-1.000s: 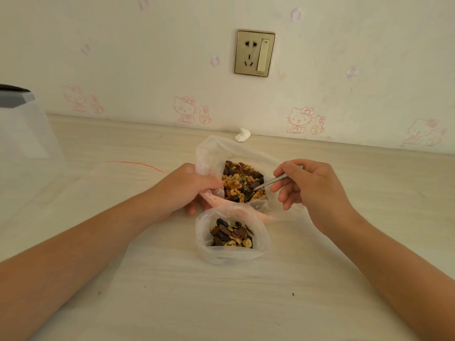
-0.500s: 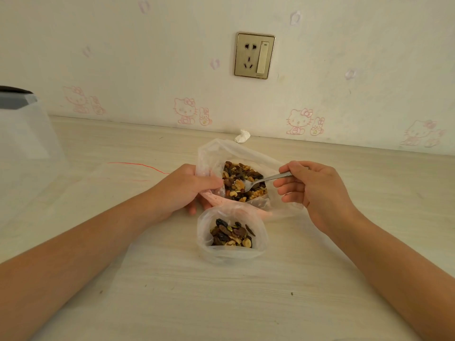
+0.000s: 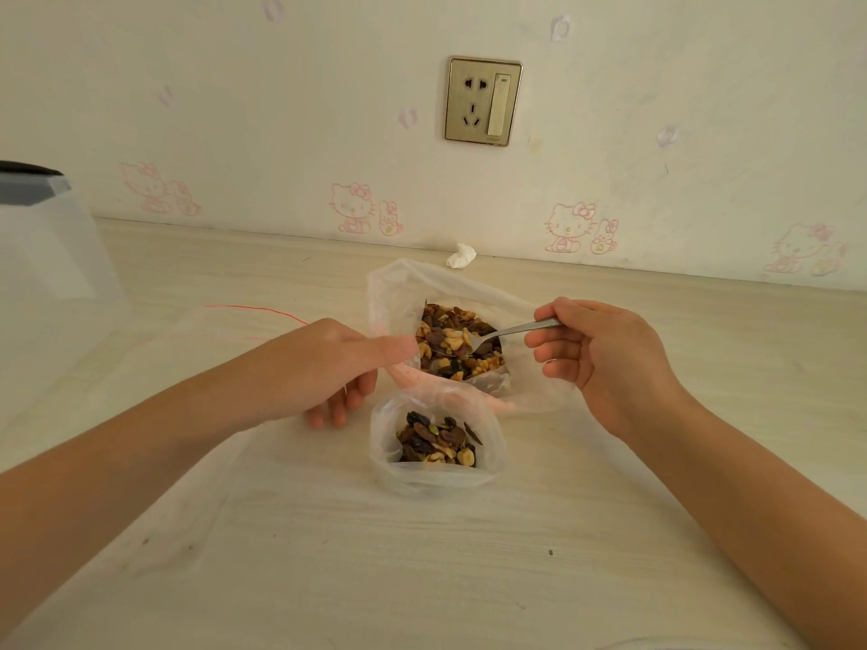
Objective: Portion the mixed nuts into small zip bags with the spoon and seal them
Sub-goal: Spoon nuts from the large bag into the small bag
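From the head view, the mixed nuts (image 3: 457, 328) sit in a big bag (image 3: 391, 293) of thin clear plastic lying open on the table (image 3: 422, 579). Just in front of it, nearer the person, stands a small zip bag (image 3: 387, 464), mouth open and partly filled. Both bags look limp and light, so I would expect them to fold or tip if nudged. They are best taken by the rim, where the zip strip gives a little stiffness. The nuts are loose, dry pieces that would likely roll off a tilted spoon. The spoon (image 3: 509, 330) is slim, stiff metal, probably slick, and best held well back on the handle. The left hand (image 3: 323, 368) is at the big bag's left edge, thumb lying along the rim and fingers curled under, pinching the plastic to hold the mouth open. The right hand (image 3: 605, 358) pinches the end of the spoon handle between thumb and bent fingers. The spoon's bowl carries a heap of nuts above the big bag, not yet over the small one.
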The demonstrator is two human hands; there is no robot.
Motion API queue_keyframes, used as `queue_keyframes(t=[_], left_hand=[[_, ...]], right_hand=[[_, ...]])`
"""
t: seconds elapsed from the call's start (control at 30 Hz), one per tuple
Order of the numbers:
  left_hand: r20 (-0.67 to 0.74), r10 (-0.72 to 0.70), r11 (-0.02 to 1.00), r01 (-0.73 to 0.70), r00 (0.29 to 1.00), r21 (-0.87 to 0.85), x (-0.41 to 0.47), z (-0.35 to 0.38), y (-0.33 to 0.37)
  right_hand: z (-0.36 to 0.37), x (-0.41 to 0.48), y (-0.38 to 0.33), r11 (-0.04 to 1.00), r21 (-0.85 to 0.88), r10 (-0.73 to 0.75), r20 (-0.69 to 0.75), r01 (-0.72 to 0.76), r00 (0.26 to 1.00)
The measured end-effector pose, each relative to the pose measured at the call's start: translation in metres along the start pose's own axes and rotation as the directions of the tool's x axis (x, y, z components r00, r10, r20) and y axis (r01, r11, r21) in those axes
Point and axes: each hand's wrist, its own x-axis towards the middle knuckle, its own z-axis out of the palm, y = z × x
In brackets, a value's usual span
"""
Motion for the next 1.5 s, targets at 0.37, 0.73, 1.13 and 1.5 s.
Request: queue_keyframes(t=[0.37, 0.73, 1.13, 1.5], left_hand=[[0.145, 0.038, 0.962, -0.075, 0.989, 0.261, -0.029, 0.006, 0.007], [0.170, -0.015, 0.992, -0.007, 0.985, 0.127, -0.025, 0.005, 0.012], [0.128, -0.087, 0.996, 0.089, 0.988, -0.008, -0.012, -0.014, 0.005], [-0.218, 0.027, 0.999, -0.036, 0.976, -0.035, 0.035, 0.003, -0.003]], right_hand=[[0.002, -0.014, -0.010, 0.994, 0.060, -0.093, 0.076, 0.089, 0.993], [0.012, -0.044, -0.008, 0.808, -0.089, -0.519, 0.361, 0.583, 0.775], [0.004, -0.026, -0.011, 0.863, -0.081, -0.493, 0.084, 0.499, 0.866], [0.003, -0.005, 0.000, 0.849, -0.382, -0.397, -0.004, 0.366, 0.918]])
